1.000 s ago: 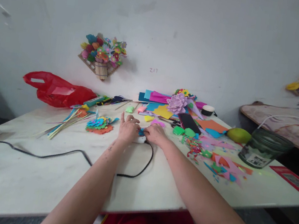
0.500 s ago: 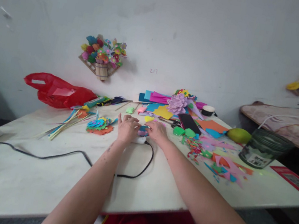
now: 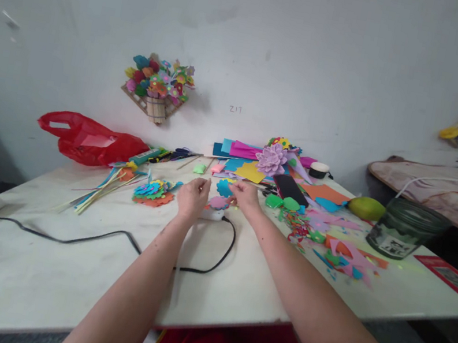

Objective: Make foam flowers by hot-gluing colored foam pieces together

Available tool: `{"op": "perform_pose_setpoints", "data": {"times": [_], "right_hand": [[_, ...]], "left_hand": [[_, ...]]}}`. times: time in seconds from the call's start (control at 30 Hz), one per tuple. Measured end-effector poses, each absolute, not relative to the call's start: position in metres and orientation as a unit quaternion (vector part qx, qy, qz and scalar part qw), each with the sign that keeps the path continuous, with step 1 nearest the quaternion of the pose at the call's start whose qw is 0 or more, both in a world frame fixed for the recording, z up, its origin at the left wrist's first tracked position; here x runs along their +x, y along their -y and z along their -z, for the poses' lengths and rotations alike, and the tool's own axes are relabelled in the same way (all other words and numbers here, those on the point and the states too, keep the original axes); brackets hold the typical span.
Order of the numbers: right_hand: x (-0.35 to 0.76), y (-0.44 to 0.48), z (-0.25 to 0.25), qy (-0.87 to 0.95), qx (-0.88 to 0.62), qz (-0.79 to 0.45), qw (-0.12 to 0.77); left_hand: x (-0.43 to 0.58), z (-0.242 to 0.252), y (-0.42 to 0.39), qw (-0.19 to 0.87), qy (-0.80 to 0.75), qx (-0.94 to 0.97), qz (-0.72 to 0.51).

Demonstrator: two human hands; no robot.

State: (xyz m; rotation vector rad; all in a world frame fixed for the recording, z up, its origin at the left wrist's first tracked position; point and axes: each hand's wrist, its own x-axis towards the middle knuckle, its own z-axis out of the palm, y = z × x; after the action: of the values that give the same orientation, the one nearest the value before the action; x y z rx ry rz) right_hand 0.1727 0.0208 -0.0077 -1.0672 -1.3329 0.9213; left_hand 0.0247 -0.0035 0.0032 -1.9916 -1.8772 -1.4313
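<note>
My right hand (image 3: pixel 245 199) pinches a blue scallop-edged flower cutout (image 3: pixel 223 187) by its right side, holding it up off the table. Just below lies a lilac scalloped flower cutout (image 3: pixel 218 202), near a white device (image 3: pixel 213 214) that has a black cable plugged into it. My left hand (image 3: pixel 192 197) is to the left of these, its fingers drawn together; whether anything sits in them is hidden. A stack of layered flower cutouts (image 3: pixel 152 191), blue over orange, rests left of my left hand.
Paper strips (image 3: pixel 96 194) and a red plastic bag (image 3: pixel 85 138) lie to the left. Colourful scraps (image 3: pixel 342 252), a phone (image 3: pixel 290 189) and a dark glass jar (image 3: pixel 403 230) are on the right. The black cable (image 3: pixel 68 239) crosses the tabletop.
My hands have moved apart. The blue flower cutout, earlier low between both hands, is now raised in my right hand, uncovering the lilac one. My left hand's spread fingers have closed.
</note>
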Motion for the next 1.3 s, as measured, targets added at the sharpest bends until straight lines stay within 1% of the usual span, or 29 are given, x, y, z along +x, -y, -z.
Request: {"op": "perform_pose_setpoints", "data": {"times": [0.13, 0.37, 0.47, 0.57, 0.63, 0.7, 0.77, 0.87, 0.93, 1.03, 1.13, 1.3], "right_hand": [[0.173, -0.016, 0.003, 0.531, -0.409, -0.465, 0.579], [0.175, -0.018, 0.006, 0.538, -0.392, -0.475, 0.576], [0.174, -0.019, 0.008, 0.588, -0.372, -0.419, 0.583], [0.171, -0.018, 0.009, 0.671, -0.328, -0.306, 0.59], [0.168, -0.016, 0.01, 0.715, -0.295, -0.245, 0.585], [0.166, -0.016, 0.01, 0.74, -0.271, -0.216, 0.577], [0.165, -0.016, 0.01, 0.737, -0.262, -0.219, 0.583], [0.166, -0.017, 0.007, 0.676, -0.281, -0.283, 0.619], [0.168, -0.016, 0.005, 0.629, -0.321, -0.336, 0.624], [0.17, -0.012, 0.002, 0.607, -0.37, -0.413, 0.568], [0.17, -0.008, 0.002, 0.619, -0.374, -0.473, 0.503], [0.168, -0.009, 0.004, 0.622, -0.384, -0.461, 0.504]], "left_hand": [[0.024, -0.002, 0.003, -0.053, 0.599, -0.651, 0.463], [0.023, 0.001, 0.002, -0.24, 0.544, -0.627, 0.504], [0.025, -0.002, 0.004, -0.336, 0.53, -0.584, 0.515], [0.024, -0.003, 0.005, -0.448, 0.499, -0.534, 0.515], [0.022, -0.002, 0.003, -0.495, 0.46, -0.518, 0.525], [0.019, 0.0, 0.002, -0.511, 0.421, -0.52, 0.539], [0.017, 0.001, 0.001, -0.51, 0.401, -0.53, 0.546], [0.017, 0.002, 0.0, -0.499, 0.397, -0.546, 0.543], [0.018, 0.001, 0.0, -0.495, 0.391, -0.558, 0.539], [0.019, 0.0, 0.002, -0.496, 0.383, -0.571, 0.53], [0.02, -0.001, 0.004, -0.491, 0.386, -0.583, 0.519], [0.019, -0.001, 0.006, -0.486, 0.379, -0.6, 0.51]]}}
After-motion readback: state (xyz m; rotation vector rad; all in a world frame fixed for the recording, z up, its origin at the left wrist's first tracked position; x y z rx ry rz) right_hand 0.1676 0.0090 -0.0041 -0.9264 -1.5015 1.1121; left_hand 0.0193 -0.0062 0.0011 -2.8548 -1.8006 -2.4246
